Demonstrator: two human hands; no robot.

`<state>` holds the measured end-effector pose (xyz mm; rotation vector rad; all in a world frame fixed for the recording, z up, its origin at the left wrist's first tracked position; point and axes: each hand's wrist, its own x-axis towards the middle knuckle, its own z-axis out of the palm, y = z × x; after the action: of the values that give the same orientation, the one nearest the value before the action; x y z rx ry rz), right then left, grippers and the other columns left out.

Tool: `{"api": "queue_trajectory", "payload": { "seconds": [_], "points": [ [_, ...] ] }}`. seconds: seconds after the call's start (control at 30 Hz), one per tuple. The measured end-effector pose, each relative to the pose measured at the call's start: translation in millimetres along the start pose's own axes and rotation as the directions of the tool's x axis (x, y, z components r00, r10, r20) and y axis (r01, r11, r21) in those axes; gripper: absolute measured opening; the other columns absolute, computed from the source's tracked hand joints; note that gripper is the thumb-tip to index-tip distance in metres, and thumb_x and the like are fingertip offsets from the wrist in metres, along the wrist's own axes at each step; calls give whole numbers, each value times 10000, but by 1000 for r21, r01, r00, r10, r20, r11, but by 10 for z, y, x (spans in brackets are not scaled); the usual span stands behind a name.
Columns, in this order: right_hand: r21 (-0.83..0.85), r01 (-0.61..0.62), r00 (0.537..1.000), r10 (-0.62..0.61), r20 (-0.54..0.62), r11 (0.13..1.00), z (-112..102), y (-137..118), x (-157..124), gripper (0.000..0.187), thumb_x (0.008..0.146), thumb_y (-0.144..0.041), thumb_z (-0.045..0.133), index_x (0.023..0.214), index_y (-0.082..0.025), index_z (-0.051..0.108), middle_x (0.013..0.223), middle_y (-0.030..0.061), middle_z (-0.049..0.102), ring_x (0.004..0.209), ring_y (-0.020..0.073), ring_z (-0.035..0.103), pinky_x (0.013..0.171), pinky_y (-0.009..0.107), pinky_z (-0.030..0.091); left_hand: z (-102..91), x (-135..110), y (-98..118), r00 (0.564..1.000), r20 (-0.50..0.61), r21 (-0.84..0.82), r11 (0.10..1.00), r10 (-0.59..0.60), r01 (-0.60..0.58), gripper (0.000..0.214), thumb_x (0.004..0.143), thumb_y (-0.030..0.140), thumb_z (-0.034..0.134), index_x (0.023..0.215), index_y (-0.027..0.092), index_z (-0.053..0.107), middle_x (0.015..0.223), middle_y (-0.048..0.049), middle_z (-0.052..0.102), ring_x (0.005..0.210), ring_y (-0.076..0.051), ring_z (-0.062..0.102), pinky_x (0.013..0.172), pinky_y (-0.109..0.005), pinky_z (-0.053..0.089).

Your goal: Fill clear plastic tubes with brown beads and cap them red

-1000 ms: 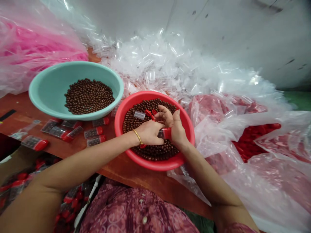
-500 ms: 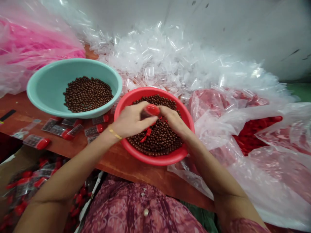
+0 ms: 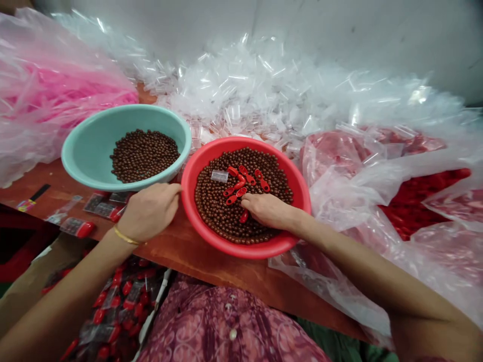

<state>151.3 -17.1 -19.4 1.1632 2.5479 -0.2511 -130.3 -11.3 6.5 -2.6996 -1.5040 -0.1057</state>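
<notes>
My right hand (image 3: 268, 210) is down in the red basin (image 3: 190, 213), fingers pinched together against the brown balls (image 3: 221, 221). A small red plastic scoop (image 3: 231, 199) lies just left of the fingertips, and another red piece (image 3: 243, 216) shows beneath them; what the fingers grip is hidden. Several more red scoops (image 3: 262, 181) and a clear plastic tube (image 3: 219, 176) rest on the balls. Outside the basin's left rim is my left hand (image 3: 151, 212), knuckles up and fingers curled. Its own far side hides whatever it holds. Filled tubes with red caps (image 3: 86, 230) lie left of it.
A turquoise basin (image 3: 75, 158) with more brown balls stands at the left. Clear tubes (image 3: 256, 90) are heaped along the wall. Plastic bags (image 3: 339, 196) with red pieces lie right, and a bag of pink pieces (image 3: 75, 90) far left. Below sits a box of red-capped tubes (image 3: 124, 301).
My hands have parted from a red-capped thing held between them over the red basin. The left went left, outside the rim; the right went down to the balls. The view shifted slightly.
</notes>
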Motion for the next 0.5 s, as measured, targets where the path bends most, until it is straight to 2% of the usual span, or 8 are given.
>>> {"api": "queue_trajectory", "payload": {
  "seconds": [0.03, 0.1, 0.17, 0.27, 0.33, 0.4, 0.5],
  "points": [
    [39, -23, 1000, 22, 13, 999, -2, 15, -52, 253, 897, -86, 344, 984, -123, 579, 1012, 100, 604, 851, 168, 609, 698, 268, 438, -57, 135, 107, 999, -5, -2, 999, 41, -41, 334, 895, 249, 328, 1023, 172, 627, 913, -96, 677, 880, -221, 622, 794, -326, 465],
    [104, -58, 998, 57, 17, 993, -7, 28, -130, 253, 900, -92, 337, 971, -135, 576, 1009, 86, 616, 860, 158, 614, 725, 256, 441, -99, 453, 309, 987, 62, 16, 989, 148, -149, 294, 888, 235, 372, 969, 154, 642, 914, -111, 670, 908, -229, 612, 778, -322, 465],
    [147, -82, 996, 86, -22, 986, -8, 17, -156, 282, 931, -137, 301, 1020, -137, 569, 1024, 85, 624, 900, 161, 617, 771, 260, 445, -31, 787, 457, 962, 173, 53, 974, 210, -222, 244, 861, 192, 430, 978, 139, 638, 957, -133, 666, 945, -246, 610, 759, -317, 464],
    [111, -123, 989, 132, -72, 986, 1, -14, -112, 371, 966, -333, 278, 1044, -141, 586, 1028, 108, 625, 952, 211, 617, 793, 305, 456, 174, 1175, 565, 930, 298, 88, 964, 215, -251, 272, 857, 119, 404, 1010, 118, 629, 979, -166, 666, 939, -248, 631, 746, -307, 462],
    [46, -167, 983, 170, -64, 985, 18, -21, -72, 394, 935, -431, 351, 1012, -145, 611, 1026, 129, 617, 939, 249, 622, 752, 329, 468, 282, 1301, 592, 908, 360, 79, 963, 214, -258, 304, 871, 94, 353, 966, 98, 642, 946, -183, 671, 934, -253, 643, 752, -310, 466],
    [7, -205, 977, 205, -56, 979, 44, -14, -51, 381, 918, -441, 387, 1004, -153, 620, 1025, 139, 611, 910, 260, 629, 711, 331, 472, 337, 1330, 611, 904, 372, 65, 966, 210, -251, 295, 870, 96, 366, 962, 76, 646, 955, -207, 665, 952, -273, 644, 770, -331, 478],
    [16, -237, 970, 238, -60, 971, 83, -3, -58, 458, 940, -469, 284, 1011, -176, 629, 1026, 144, 616, 870, 242, 643, 689, 319, 471, 354, 1290, 649, 921, 334, 32, 974, 201, -224, 295, 862, 95, 394, 1025, 51, 636, 1002, -238, 651, 985, -297, 641, 810, -379, 499]
  ]
}}
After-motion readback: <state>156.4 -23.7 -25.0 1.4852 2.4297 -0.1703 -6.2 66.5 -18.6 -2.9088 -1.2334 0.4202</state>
